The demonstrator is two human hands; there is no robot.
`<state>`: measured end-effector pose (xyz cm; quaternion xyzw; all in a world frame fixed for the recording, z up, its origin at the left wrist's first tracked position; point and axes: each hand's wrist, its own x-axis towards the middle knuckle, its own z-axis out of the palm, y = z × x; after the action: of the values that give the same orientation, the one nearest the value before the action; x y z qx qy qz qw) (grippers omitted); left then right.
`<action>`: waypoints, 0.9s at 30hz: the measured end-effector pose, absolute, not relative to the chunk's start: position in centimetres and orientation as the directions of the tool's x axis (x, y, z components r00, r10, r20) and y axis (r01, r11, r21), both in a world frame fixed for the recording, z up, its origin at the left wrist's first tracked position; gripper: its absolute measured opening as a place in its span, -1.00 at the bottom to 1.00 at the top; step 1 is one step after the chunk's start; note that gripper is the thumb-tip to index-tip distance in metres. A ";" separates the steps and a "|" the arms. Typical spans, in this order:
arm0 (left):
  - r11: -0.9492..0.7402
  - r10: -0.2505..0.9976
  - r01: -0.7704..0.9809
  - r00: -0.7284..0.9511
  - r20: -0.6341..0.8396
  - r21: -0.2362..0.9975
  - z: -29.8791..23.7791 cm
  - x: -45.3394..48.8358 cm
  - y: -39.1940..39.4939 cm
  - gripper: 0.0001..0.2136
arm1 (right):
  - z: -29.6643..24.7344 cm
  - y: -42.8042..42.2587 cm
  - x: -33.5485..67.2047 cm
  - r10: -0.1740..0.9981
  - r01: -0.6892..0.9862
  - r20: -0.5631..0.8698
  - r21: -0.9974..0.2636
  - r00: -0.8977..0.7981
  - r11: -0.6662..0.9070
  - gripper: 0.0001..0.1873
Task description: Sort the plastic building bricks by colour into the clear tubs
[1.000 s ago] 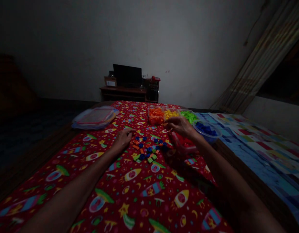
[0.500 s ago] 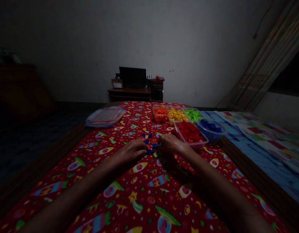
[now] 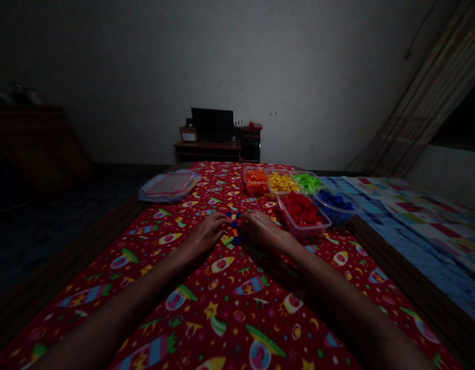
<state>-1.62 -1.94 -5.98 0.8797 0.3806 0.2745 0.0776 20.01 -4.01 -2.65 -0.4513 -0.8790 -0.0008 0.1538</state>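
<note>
Left hand (image 3: 208, 231) and right hand (image 3: 262, 226) were held, fingers curled, around loose toy building pieces (image 3: 236, 240) on the tablecloth (image 3: 233, 311), any grip untellable; piece handling was judged in hand, precise fingertip pinching called for, red-filled tub (image 3: 304, 229) set rightward.

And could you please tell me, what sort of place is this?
It looks like a dimly lit room, probably in a home: a long curtain hangs at the right, a desk with a dark screen stands by the far wall, and a red cartoon-patterned cloth is spread in front.
</note>
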 end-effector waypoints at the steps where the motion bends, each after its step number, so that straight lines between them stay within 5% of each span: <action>1: -0.696 0.713 0.634 0.555 0.429 0.336 -6.2 -1.6 -1.9 -0.79 | -2.9 -3.8 19.7 0.794 0.789 0.228 -0.136 -0.564 0.600 -0.78; 4: -0.692 0.709 0.647 0.524 0.472 0.320 -6.7 -1.5 -1.6 -0.78 | -3.4 -3.6 19.3 0.809 0.801 0.144 -0.124 -0.570 0.586 -0.77; 14: -0.678 0.725 0.653 0.519 0.453 0.337 -7.1 -1.6 -0.5 -0.78 | -2.8 -3.8 19.4 0.825 0.783 0.173 -0.257 -0.539 0.566 -0.80; 23: -0.586 0.806 0.705 0.455 0.379 0.400 -6.2 -1.7 -0.2 -0.84 | -3.1 -4.0 20.6 0.769 0.715 0.413 -0.317 -0.488 0.624 -0.81; 27: -0.493 0.865 0.764 0.381 0.325 0.416 -5.4 -1.8 -0.5 -0.78 | -4.2 -4.4 19.5 0.731 0.663 0.415 -0.324 -0.542 0.675 -0.86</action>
<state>-1.75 -0.52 -5.44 0.8251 0.4937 0.2563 0.0988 19.49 -4.40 -4.18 -0.3979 -0.8756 0.0642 0.2661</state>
